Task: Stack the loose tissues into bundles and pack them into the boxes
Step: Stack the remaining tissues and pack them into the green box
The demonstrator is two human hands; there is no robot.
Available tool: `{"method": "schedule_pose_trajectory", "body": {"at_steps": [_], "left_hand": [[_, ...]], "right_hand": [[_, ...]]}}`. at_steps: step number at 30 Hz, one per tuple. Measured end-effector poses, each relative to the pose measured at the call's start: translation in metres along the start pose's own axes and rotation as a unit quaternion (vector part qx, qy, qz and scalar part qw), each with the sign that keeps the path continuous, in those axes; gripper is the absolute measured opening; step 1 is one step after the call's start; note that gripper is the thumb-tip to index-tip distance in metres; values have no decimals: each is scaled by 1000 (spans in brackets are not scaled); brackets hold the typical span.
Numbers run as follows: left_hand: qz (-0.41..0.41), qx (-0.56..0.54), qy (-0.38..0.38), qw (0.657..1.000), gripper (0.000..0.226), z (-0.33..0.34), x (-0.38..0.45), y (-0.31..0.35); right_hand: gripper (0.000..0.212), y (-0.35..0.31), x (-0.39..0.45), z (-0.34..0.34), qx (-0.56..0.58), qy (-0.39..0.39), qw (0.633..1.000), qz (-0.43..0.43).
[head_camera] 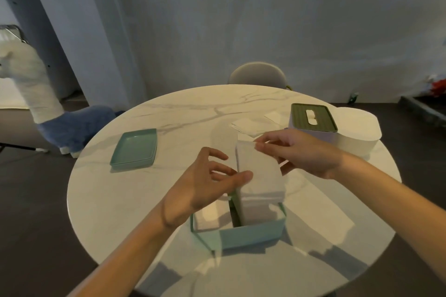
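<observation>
Two hands work over an open teal box (251, 234) standing near the front edge of the round marble bench (101, 200). A white tissue bundle (259, 183) stands upright in the box's right side, most of it above the rim. The right hand (301, 152) pinches the bundle's top far corner between thumb and fingertips. The left hand (207, 181) has its thumb pressed on the bundle's left face with the fingers spread and loosely curled; whether those fingers grip anything behind it is not clear from this angle. A second stack of tissues (212, 217) already lies in the box's left side, touching the wall.

Assessment: the step in hand is seating the bundle. To do it well, the layers should be squared before any downward push, since the pinch at one corner alone may let the sheets fan or buckle. Both hands would better flank the bundle low down and ease it in evenly, keeping it off the stack beside it.

Loose tissues (248, 124) lie flat farther back, just beside a closed tissue box (313, 125) with a slotted green lid. The teal lid (135, 148) rests upturned to the left, well apart. A white container (359, 132) stands against the closed box. Work remains: loose sheets unpacked, lid not yet fitted.
</observation>
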State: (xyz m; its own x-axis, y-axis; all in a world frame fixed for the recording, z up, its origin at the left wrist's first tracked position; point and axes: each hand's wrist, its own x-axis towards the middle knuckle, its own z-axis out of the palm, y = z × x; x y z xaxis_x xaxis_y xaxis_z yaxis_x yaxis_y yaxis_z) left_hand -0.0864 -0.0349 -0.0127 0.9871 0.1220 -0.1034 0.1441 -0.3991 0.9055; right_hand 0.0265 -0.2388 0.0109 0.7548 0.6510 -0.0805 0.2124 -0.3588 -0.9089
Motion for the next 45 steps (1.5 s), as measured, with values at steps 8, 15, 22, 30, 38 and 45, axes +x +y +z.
{"method": "schedule_pose_trajectory", "body": {"at_steps": [8, 15, 22, 30, 38, 45], "left_hand": [[-50, -59, -30, 997, 62, 13, -1, -2], [36, 115, -21, 993, 63, 24, 2, -12], [106, 262, -1, 959, 58, 18, 5, -16], [171, 357, -30, 918, 68, 13, 10, -25], [205, 404, -48, 890, 73, 18, 25, -27], [190, 301, -111, 928, 68, -13, 57, -5]], "right_hand": [[20, 14, 3, 7, -43, 16, 999, 21], [20, 37, 14, 14, -280, 75, 957, -27], [32, 52, 6, 18, -285, 140, 938, -136], [53, 55, -34, 8, -290, -5, 942, -171], [69, 56, -32, 14, -375, 14, 919, -118], [45, 46, 0, -6, -241, 52, 965, -92]]}}
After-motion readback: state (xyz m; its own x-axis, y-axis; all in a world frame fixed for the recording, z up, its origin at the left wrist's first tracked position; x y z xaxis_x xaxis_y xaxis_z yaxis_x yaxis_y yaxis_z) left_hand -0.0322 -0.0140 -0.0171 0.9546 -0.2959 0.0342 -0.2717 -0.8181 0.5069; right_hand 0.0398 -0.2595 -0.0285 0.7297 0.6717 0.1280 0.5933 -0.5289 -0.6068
